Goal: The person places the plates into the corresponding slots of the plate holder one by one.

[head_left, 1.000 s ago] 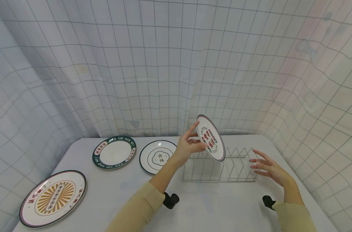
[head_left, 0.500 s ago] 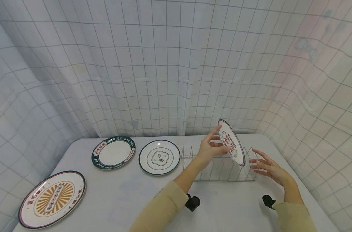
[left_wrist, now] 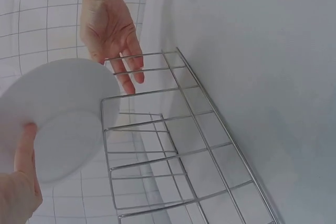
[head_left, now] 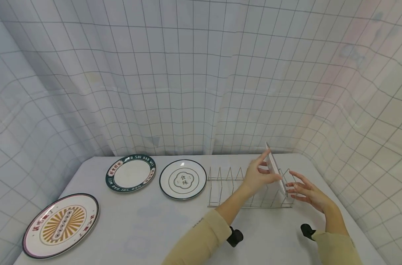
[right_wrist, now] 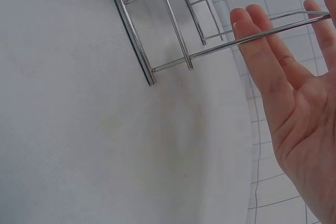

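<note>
My left hand [head_left: 258, 176] pinches a small white plate [head_left: 275, 169] by its rim and holds it upright, edge-on, over the right end of a wire dish rack [head_left: 232, 186]. In the left wrist view the plate's plain white underside [left_wrist: 58, 114] shows, with my thumb [left_wrist: 26, 148] on it, beside the rack's wires [left_wrist: 173, 145]. My right hand [head_left: 307, 191] hovers open just right of the rack, fingers spread, holding nothing. In the right wrist view its fingers [right_wrist: 268, 61] lie close behind a rack wire [right_wrist: 252, 38].
Three plates lie flat on the white table [head_left: 148, 224]: a large sunburst plate [head_left: 60, 224] at the front left, a green-rimmed plate [head_left: 130, 173] and a black-rimmed plate [head_left: 183, 179] left of the rack. A gridded curtain [head_left: 187, 73] hangs behind and on both sides.
My left hand has carried the small plate to the right, from above the rack's middle to its right end, and turned it edge-on. The right hand has stayed in place.
</note>
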Tool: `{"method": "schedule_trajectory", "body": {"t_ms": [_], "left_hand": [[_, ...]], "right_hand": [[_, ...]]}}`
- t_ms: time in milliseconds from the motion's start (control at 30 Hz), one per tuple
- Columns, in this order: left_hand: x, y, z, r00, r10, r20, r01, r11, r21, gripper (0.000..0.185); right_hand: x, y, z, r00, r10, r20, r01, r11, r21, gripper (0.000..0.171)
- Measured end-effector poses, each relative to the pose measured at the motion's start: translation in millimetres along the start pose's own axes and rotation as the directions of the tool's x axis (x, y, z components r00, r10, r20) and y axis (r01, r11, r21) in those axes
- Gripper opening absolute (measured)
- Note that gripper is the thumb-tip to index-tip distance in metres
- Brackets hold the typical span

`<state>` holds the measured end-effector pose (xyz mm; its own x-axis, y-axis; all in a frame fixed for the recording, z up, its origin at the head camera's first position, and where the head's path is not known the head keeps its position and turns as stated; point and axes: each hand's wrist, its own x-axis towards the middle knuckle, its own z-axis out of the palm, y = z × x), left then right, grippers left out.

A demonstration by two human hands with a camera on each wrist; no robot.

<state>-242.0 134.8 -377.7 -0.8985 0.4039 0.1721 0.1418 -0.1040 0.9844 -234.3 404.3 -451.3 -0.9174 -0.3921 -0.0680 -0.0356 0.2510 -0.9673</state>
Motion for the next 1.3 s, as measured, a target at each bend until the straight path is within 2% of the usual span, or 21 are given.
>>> {"method": "schedule_trajectory", "body": {"t_ms": [133,400,567,700,1000,1300], "left_hand": [[-3.1,0.1,8.7,0.999,0.035,-0.033,-0.032,0.995,0.094,0.076],[-1.0,-3.5,22.8,0.993,0.056,-0.103,-0.044,0.991,0.124,0.074],[1.4,-6.1,31.4,0.991,0.068,-0.115,-0.052,0.989,0.138,0.073],[4.1,-8.5,37.5,0.990,0.054,-0.131,-0.036,0.990,0.138,0.071],[4.6,-20.6,48.3,0.986,-0.035,-0.162,0.062,0.984,0.169,0.069],[6.2,-35.4,54.8,0.984,-0.038,-0.175,0.068,0.982,0.174,0.069]], "right_hand": [[0.0,-0.6,0.9,1.000,0.016,-0.008,-0.016,1.000,-0.009,0.057],[0.3,-2.1,2.2,1.000,0.010,-0.011,-0.011,1.000,-0.004,0.056],[-0.2,-2.9,2.6,1.000,0.021,-0.023,-0.022,1.000,-0.014,0.057],[-1.1,-3.0,2.1,0.999,0.022,-0.025,-0.022,1.000,-0.018,0.058],[-2.1,-1.0,1.6,0.999,0.032,-0.022,-0.032,0.999,-0.016,0.058],[-1.4,0.8,0.8,1.000,0.006,-0.005,-0.006,1.000,0.026,0.058]]}}
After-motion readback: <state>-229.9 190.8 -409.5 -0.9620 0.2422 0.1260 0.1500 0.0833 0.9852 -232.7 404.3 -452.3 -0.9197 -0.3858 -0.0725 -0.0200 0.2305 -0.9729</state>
